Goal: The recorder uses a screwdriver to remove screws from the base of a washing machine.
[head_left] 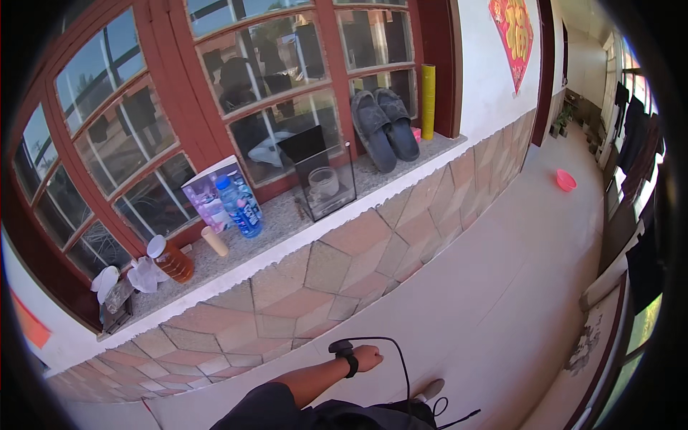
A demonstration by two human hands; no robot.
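My left hand [368, 357] is curled into a loose fist above the pale floor, at the lower middle of the view. Nothing shows in its fingers. Around the wrist is a black strap [352, 364] with a small black device [341, 347], and a black cable [399, 352] loops from there down past my body. The hand is apart from the tiled wall [308, 287] and from everything on the sill. My right hand is out of view.
The granite sill [276, 226] holds an amber-filled jar [172, 259], a blue bottle [239, 206], a peach-coloured cylinder [214, 241], a glass tank [328, 190], black slippers [385, 129] and a yellow roll [428, 102]. A pink basin [566, 180] sits on the far floor. Dark clothes [634, 136] hang right.
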